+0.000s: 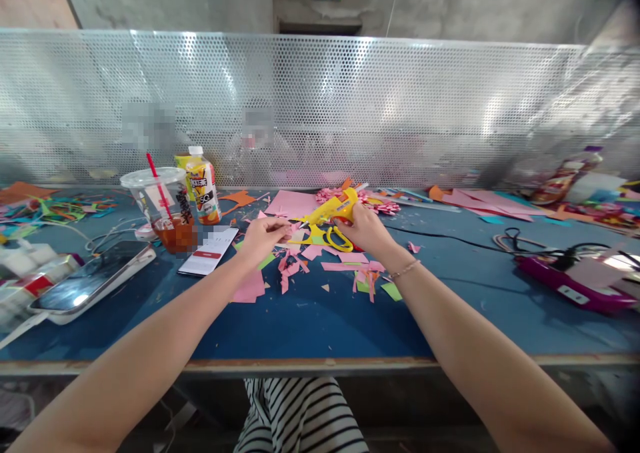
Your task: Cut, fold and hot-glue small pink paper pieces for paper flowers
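Left hand [264, 234] pinches a small pink paper piece [291, 235] over the counter [310, 319] (light, floppy, best held by its edge). Right hand [363, 228] grips the yellow glue gun [334, 209] by its handle; rigid, nozzle prob. hot. Scissors [331, 237] lie beneath.

The right hand [364, 229] grips a yellow glue gun [334, 209], its nozzle aimed at a small pink paper piece [293, 228] pinched at the left hand [263, 234] fingertips, yellow scissors [330, 237] lying just beneath.
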